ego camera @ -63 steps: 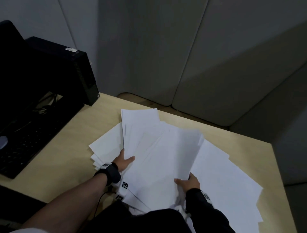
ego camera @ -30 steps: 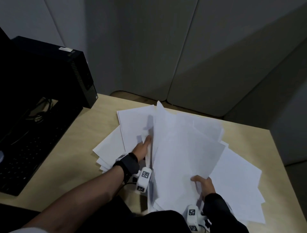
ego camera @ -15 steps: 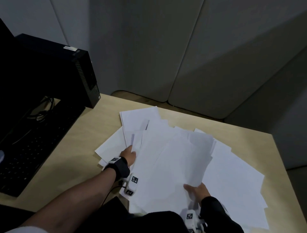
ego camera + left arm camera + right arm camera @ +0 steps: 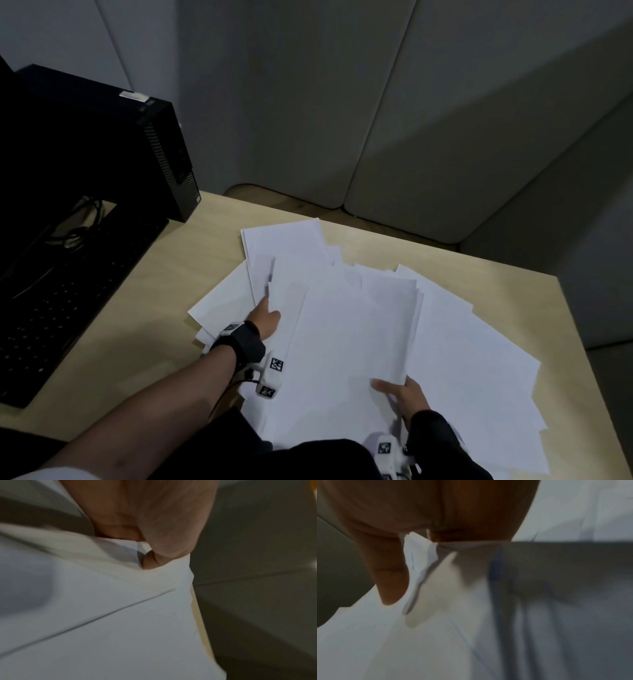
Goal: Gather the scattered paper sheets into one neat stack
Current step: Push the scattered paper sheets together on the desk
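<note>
1. Head view: Lots of white paper sheets [image 4: 352, 342] lie spread like a fan on the light wood table [image 4: 144, 294]. They are not one neat stack yet. More loose sheets lie to the right, near the table's right edge, and some poke out on the far left.
2. Head view: The left hand [image 4: 265, 318] holds the left side of the top bunch, with the thumb on top. The right hand [image 4: 402, 394] holds the near right corner. The hands are well apart, one on each side, I think so they can push the sheets together.
3. Head view: A black computer box [image 4: 102, 144] and a black keyboard [image 4: 65, 291] sit at the far left, away from the paper.
4. Left wrist view: The picture is blurry. The left hand's thumb [image 4: 171, 534] and a finger pinch the edge of the paper, which wrinkles a little there.
5. Right wrist view: Also blurry. The right hand's thumb [image 4: 390, 574] presses on top of the sheets and the other fingers go under, so it clamps several at once.
6. Next, I think the side sheets still need to be pulled in and the edges tapped even.
</note>
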A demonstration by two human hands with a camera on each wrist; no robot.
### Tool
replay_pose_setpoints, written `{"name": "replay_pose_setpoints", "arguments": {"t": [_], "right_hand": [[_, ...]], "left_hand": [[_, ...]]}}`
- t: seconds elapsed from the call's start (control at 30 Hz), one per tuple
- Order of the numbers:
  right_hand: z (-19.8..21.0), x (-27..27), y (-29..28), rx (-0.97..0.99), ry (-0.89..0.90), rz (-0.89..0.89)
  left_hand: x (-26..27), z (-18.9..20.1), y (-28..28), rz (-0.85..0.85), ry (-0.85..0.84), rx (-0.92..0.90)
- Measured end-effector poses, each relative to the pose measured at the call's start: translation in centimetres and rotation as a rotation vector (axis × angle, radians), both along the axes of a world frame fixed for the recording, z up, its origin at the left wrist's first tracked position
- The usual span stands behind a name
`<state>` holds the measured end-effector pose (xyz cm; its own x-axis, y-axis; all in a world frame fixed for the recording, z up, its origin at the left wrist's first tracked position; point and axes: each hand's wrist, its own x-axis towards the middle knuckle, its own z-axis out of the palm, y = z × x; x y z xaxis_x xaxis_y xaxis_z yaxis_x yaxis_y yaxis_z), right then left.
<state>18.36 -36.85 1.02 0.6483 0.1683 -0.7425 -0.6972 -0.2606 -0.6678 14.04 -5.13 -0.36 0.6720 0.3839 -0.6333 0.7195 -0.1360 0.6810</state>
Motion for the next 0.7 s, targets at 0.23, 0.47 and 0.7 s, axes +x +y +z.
{"name": "replay_pose_setpoints", "arguments": {"t": [0.23,0.47,0.7], "right_hand": [[-0.6,0.4,2.3,-0.036,-0.068,0.077],[-0.5,-0.3,3.3,-0.051,-0.096,-0.022],[1.1,0.8,2.5,0.152,-0.099,-0.117]], "left_hand": [[0.0,1.2,-3.1,-0.169,0.052,0.025],[-0.2,0.7,-4.2,-0.213,0.065,-0.053],[-0.1,2.0,-3.3,0.201,-0.209,-0.160]]}}
